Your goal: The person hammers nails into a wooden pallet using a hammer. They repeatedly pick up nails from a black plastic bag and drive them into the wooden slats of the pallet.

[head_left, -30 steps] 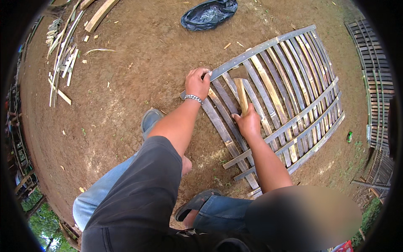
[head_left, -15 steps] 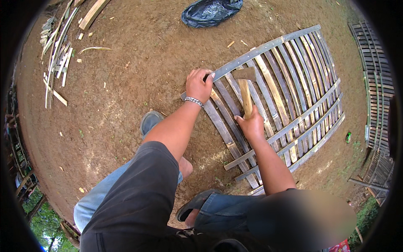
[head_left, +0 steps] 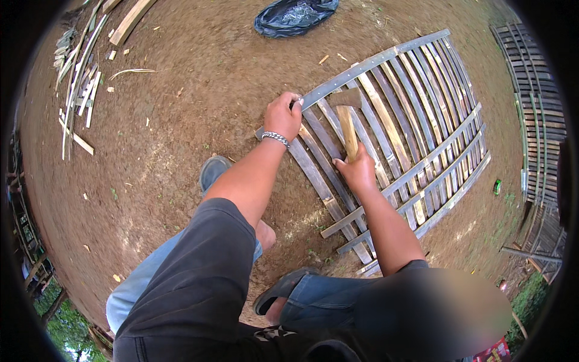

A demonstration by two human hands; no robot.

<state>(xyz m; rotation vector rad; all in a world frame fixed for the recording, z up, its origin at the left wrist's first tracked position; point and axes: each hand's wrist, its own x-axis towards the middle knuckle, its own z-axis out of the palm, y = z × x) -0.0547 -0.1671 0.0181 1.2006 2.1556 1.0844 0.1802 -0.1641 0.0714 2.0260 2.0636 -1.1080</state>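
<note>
A slatted wooden panel (head_left: 374,59) lies on the ground ahead and to the right, its narrow slats joined by long crosswise rails. At the left end of its far rail, my left hand (head_left: 283,116) is closed around the wood, a chain bracelet on the wrist. My right hand (head_left: 357,169) grips the pale wooden handle of a hatchet (head_left: 348,127) above the slats. The hatchet's broad dark head is at the far end of the handle, close to the far rail. Whether it touches the panel I cannot tell.
Beyond the panel sits a black plastic bag (head_left: 289,23) with small shiny pieces inside, perhaps nails. Loose wood strips (head_left: 77,99) and a thick plank (head_left: 131,21) lie at the far left. Another slatted panel (head_left: 534,102) and a green can (head_left: 497,186) are at the right.
The whole scene has shifted slightly left and up in the picture. Both hands keep their holds, and the hatchet stays in nearly the same place over the panel.
</note>
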